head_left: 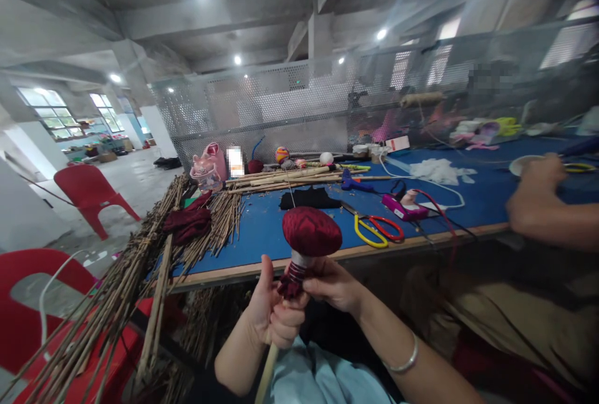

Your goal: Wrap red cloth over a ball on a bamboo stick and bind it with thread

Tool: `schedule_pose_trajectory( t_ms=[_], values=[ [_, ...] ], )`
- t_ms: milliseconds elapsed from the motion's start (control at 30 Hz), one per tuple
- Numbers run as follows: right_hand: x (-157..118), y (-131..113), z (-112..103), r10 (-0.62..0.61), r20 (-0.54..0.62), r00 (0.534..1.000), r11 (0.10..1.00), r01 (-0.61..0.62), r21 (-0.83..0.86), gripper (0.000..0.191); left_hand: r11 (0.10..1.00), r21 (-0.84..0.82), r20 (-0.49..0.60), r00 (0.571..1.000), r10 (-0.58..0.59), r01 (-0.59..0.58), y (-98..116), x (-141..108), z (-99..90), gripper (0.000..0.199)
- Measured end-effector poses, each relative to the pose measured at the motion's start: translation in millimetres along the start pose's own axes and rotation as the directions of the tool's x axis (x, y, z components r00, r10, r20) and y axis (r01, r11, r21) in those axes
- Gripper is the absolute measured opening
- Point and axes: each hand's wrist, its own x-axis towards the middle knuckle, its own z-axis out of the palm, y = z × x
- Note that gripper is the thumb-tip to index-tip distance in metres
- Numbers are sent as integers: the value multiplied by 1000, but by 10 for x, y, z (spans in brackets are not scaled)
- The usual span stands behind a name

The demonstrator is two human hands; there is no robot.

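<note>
A dark red fabric-covered mushroom shape [312,231] stands upright in front of me, its neck wound with pale and dark thread above a gathered cloth end. My left hand [279,316] is wrapped round the light wooden stick [266,374] just below the cloth, thumb raised. On the right side of the neck, my right hand [333,284] pinches at the thread-wound part with bent fingers. A thin thread rises from the cap. Behind it on the blue table [262,229] lie a black cloth [311,198] and scissors with yellow and red handles [380,230].
Bundled sticks [154,248] and dark red cloth [191,220] fill the left. A purple device [405,206] with cables and white fluff [440,171] lie right of the scissors. Another person's arm [552,210] reaches over the table at far right. Red chairs [91,195] stand left.
</note>
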Motion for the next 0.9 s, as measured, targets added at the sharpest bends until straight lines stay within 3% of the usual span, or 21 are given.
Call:
schedule_pose_trajectory(
  t_ms=[67, 100, 167, 233, 300, 400, 700, 800, 900],
  values=[
    [15, 22, -1, -5, -67, 998, 1000, 7, 25, 33, 992, 32, -119, 985, 126, -123, -1, 53, -28, 77],
    [22, 30, -6, -8, -100, 995, 999, 12, 40, 32, 970, 80, -206, 948, 242, -230, 2, 74, -35, 70],
    [33, 37, -24, -6, -147, 989, 998, 15, 58, 33, 863, 218, -364, 782, 505, -456, 19, 97, -44, 41],
    [39, 32, -38, 3, -169, 986, 998, 6, 56, 33, 741, 325, -434, 604, 669, -588, 46, 88, -53, 17],
    [42, 21, -38, 15, -179, 984, 999, -8, 44, 34, 686, 381, -467, 511, 721, -620, 75, 55, -56, 12],
    [42, -1, -3, 26, -180, 983, 999, -21, 27, 36, 629, 507, -464, 429, 775, -589, 101, 7, -44, 14],
    [38, -9, 56, 32, -178, 983, 999, -32, 2, 37, 551, 632, -437, 337, 834, -544, 76, 3, 25, 32],
    [31, 2, 37, 45, -193, 980, 999, -48, -10, 38, 545, 666, -436, 327, 839, -509, 62, -1, 19, 31],
    [28, 10, 24, 62, -223, 973, 998, -65, -8, 41, 515, 708, -437, 273, 857, -483, 54, -12, -7, 25]
  ],
)
